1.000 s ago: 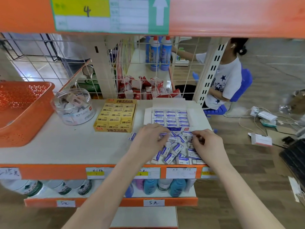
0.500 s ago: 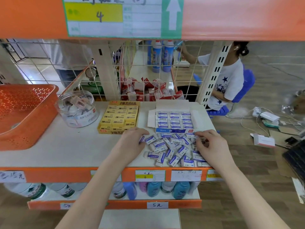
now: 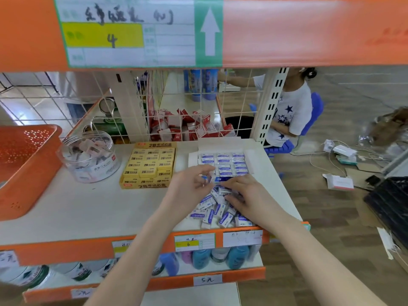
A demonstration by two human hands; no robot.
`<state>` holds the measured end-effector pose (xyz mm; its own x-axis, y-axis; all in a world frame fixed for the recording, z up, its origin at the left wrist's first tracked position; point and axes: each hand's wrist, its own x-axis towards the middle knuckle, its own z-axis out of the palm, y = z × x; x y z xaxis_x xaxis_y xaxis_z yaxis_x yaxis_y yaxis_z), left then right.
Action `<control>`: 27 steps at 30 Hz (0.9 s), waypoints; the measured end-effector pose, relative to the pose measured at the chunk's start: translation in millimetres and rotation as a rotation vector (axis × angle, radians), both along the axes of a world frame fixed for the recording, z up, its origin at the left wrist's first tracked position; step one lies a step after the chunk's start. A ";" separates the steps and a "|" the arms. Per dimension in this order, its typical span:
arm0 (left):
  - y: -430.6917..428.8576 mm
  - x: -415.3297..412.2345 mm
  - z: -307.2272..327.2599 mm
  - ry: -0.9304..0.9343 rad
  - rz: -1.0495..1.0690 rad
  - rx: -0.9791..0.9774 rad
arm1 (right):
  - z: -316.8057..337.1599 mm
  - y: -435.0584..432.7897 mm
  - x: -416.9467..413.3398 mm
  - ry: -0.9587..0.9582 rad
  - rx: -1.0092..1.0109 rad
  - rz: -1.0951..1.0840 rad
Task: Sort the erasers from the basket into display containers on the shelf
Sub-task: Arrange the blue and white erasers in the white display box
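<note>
A white box on a shop shelf holds neat rows of blue-and-white erasers and looks nearly full. Just in front of it lies a heap of loose erasers, unsorted, so a good deal of work likely remains. The left hand pinches one eraser at the box's front edge. The right hand curls over the heap; whether it grips anything cannot be told. Left of the white box sit a yellow box, then a clear jar, and farthest the orange basket. Nothing seems to block the white box.
</note>
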<state>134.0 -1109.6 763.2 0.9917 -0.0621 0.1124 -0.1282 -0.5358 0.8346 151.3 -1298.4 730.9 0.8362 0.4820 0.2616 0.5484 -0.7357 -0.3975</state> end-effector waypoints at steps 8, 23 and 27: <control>10.9 -2.8 -7.4 0.048 -0.041 -0.012 | 8.0 -2.6 1.2 0.091 0.092 -0.025; 14.7 29.0 0.5 -0.010 -0.003 -0.003 | 43.7 -36.9 51.2 0.083 0.233 -0.250; 8.6 47.8 0.3 -0.019 0.016 0.094 | 42.8 -39.9 77.1 0.110 0.079 -0.292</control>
<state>181.8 -1101.1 763.5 0.9905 -0.0577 0.1252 -0.1341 -0.6141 0.7778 228.4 -1338.3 773.7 0.9614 0.1996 0.1894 0.2697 -0.8201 -0.5047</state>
